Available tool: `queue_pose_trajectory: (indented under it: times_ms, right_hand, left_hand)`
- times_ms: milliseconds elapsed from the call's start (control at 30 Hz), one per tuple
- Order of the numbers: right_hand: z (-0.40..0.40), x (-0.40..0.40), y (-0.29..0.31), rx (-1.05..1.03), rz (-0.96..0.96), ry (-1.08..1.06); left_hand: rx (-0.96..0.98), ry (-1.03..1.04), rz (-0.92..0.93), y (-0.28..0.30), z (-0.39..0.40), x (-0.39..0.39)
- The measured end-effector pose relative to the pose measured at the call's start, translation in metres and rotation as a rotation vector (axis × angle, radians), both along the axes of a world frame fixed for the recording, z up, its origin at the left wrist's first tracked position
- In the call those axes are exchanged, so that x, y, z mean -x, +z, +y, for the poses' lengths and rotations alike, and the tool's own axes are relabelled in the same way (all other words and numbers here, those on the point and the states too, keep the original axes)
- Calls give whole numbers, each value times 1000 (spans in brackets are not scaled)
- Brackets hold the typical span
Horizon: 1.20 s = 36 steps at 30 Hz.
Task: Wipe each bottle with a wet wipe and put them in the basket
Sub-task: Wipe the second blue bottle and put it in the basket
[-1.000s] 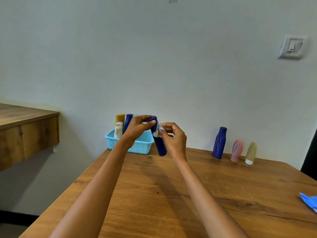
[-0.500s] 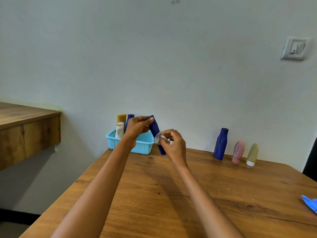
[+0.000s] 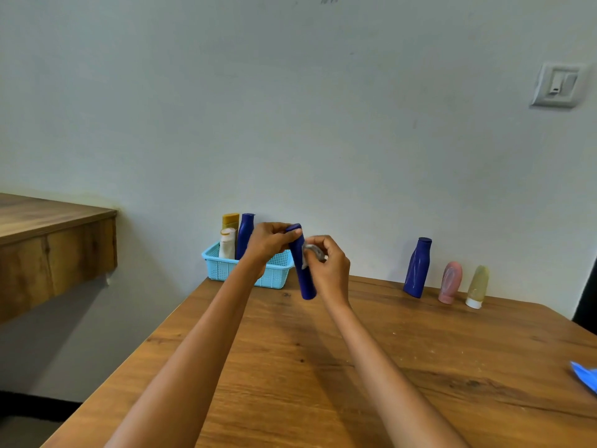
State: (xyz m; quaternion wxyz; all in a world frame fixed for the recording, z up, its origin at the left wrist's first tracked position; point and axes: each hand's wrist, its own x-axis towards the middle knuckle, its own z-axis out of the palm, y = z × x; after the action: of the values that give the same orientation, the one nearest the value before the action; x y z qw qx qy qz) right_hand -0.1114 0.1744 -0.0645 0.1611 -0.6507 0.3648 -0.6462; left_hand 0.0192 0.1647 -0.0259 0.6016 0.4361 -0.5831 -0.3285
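The basket (image 3: 274, 273) sits at the desk's (image 3: 323, 367) far left corner against the wall, holding three upright bottles: a tan one (image 3: 230, 220), a white one (image 3: 227, 243) and a blue one (image 3: 245, 236). Just right of it, above the desk, the left hand (image 3: 269, 242) grips the top of a blue bottle (image 3: 303, 279), held nearly upright, while the right hand (image 3: 329, 266) pinches a wipe (image 3: 311, 252) against its side. Three more bottles stand along the far edge: blue (image 3: 417, 267), pink (image 3: 450, 282), yellowish (image 3: 477, 286). A blue packet (image 3: 586, 378) lies at the right edge; broad bare wood spreads between.
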Motion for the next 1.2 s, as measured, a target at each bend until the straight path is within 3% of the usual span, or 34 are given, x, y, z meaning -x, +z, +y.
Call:
queue_pose_trajectory:
  times_ms: [133,233,467,633,867,1067,1200]
  right_hand:
    - [4,-2,12,106,-56,-20]
    - [2,1,8,62,-83,-40]
    - [-16,26,-12,-447,-166,129]
    - [-21,32,-19,-604,-220,81]
    - [-20,28,-17,-510,-40,-113]
    - [-13,17,-9,-557,-44,6]
    - [-11,10,-2,-411,-54,-97]
  left_hand:
    - [-28,-45,-81,0,3,4]
    - [0,-75,-78,3,4,6]
    - [53,-61,83,3,7,-3]
    - [60,-29,84,2,6,3]
    - [81,161,111,2,2,7]
    - [91,355,109,-2,-1,14]
    - [109,402,50,-7,-2,21]
